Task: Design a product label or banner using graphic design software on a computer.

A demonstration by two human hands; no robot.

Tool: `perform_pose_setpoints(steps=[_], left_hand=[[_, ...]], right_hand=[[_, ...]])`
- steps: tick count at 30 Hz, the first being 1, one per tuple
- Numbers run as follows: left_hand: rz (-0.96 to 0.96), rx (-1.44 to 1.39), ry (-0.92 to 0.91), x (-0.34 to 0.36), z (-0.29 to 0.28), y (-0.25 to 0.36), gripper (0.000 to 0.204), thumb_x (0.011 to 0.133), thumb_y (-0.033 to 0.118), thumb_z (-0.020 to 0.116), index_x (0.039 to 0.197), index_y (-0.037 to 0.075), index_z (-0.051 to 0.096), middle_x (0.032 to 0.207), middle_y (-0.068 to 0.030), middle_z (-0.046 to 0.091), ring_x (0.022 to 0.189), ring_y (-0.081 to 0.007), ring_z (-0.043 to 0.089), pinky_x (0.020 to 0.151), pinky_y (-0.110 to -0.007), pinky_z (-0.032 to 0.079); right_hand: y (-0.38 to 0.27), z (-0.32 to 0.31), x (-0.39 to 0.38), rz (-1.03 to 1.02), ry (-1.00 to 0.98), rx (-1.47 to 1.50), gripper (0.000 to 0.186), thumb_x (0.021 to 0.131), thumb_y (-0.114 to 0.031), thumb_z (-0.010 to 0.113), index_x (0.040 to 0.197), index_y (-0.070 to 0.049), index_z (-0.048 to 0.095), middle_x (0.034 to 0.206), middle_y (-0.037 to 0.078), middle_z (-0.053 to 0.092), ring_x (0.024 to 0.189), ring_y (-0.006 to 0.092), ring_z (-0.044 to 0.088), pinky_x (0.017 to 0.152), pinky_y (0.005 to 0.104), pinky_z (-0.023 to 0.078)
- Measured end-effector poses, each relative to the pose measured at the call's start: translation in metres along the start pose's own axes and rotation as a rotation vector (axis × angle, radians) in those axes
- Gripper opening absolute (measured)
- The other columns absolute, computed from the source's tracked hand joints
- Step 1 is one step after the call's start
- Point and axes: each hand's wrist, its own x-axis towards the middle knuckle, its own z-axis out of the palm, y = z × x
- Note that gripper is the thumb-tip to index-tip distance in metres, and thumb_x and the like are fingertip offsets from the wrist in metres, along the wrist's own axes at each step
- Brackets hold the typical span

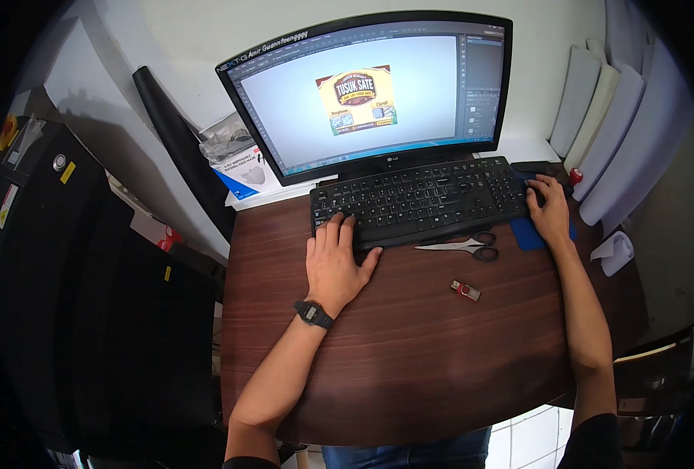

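My left hand (333,262), with a black digital watch (313,313) on its wrist, rests at the lower left of the black keyboard (433,199). Its fingertips lie on the keys and its thumb is spread on the desk. To the right of the keyboard, my right hand (548,207) is curled over a dark computer mouse, mostly hidden under the palm and fingers. Beneath it a blue mouse pad (525,234) shows at the edges. Behind the keyboard, a monitor (284,141) displays a yellow and brown label design in an editing window.
Scissors (460,246) with black handles lie just in front of the keyboard. A red and silver USB stick (466,291) is on the brown desk (409,359). A face mask box (245,173) stands left of the monitor. Paper rolls (617,133) lean at the right; a black cabinet (112,313) stands left.
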Motion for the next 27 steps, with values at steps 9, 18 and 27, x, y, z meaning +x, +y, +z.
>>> perform_pose_setpoints(steps=[9,18,27], left_hand=[[0.026,0.005,0.023,-0.0008,0.0007,0.0008,0.071,0.084,0.043,0.082,0.136,0.001,0.059,0.139,-0.0169,0.058,0.125,-0.0320,0.053,0.098,-0.042,0.041],[0.031,0.011,0.033,-0.0006,0.0018,-0.0018,0.070,0.084,0.042,0.082,0.136,0.002,0.059,0.139,-0.0169,0.058,0.129,-0.0326,0.052,0.101,-0.043,0.041],[0.028,0.012,0.023,0.0005,0.0013,0.0013,0.069,0.084,0.042,0.082,0.136,0.001,0.059,0.139,-0.0177,0.057,0.129,-0.0336,0.052,0.102,-0.043,0.041]], right_hand=[[0.0015,-0.0017,-0.0020,0.001,-0.011,-0.007,0.026,0.094,-0.017,0.068,0.114,-0.002,0.075,0.127,0.016,0.067,0.120,0.0349,0.062,0.103,0.0416,0.050],[-0.0017,0.0000,0.0000,0.009,-0.004,-0.001,0.025,0.093,-0.016,0.067,0.112,-0.002,0.075,0.127,0.016,0.067,0.118,0.0357,0.062,0.102,0.0426,0.051],[0.0008,-0.0021,-0.0008,0.019,0.012,-0.015,0.024,0.092,-0.015,0.067,0.111,-0.002,0.076,0.128,0.016,0.067,0.118,0.0361,0.062,0.102,0.0426,0.051]])
